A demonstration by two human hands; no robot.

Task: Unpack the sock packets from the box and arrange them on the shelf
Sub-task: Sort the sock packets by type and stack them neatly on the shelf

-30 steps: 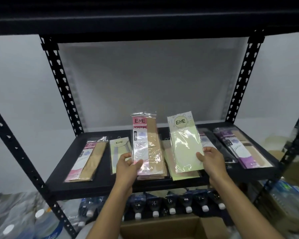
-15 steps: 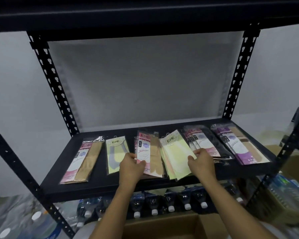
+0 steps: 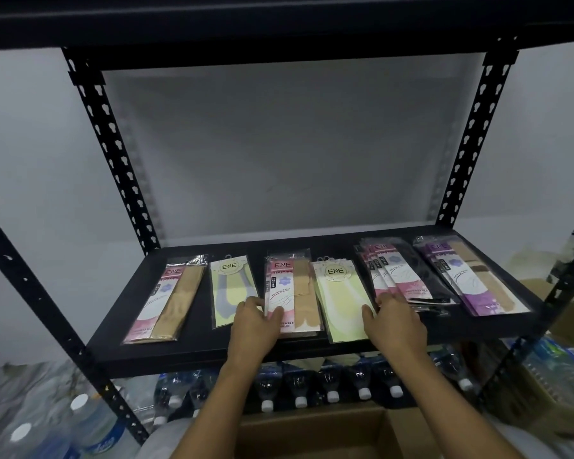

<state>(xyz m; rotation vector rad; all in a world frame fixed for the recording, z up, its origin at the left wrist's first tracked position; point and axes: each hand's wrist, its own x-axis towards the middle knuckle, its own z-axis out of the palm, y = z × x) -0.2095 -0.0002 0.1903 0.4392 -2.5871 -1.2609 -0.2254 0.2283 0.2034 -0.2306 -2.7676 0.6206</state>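
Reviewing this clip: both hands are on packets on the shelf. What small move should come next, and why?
Probably let go and draw both hands back toward the cardboard box below. The pink-and-tan packet under the left hand and the yellow packet by the right hand already lie flat on the shelf.

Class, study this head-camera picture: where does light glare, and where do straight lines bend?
Head view: glare streaks the clear plastic wrap of the pink-and-beige sock packet at far left; the black perforated metal uprights splay outward from wide-angle distortion; the clear plastic water bottles in the lower left corner look soft and dim.

Both hands, left [image 3: 256, 321] and right [image 3: 393, 321], reach forward, palms down, fingers spread.
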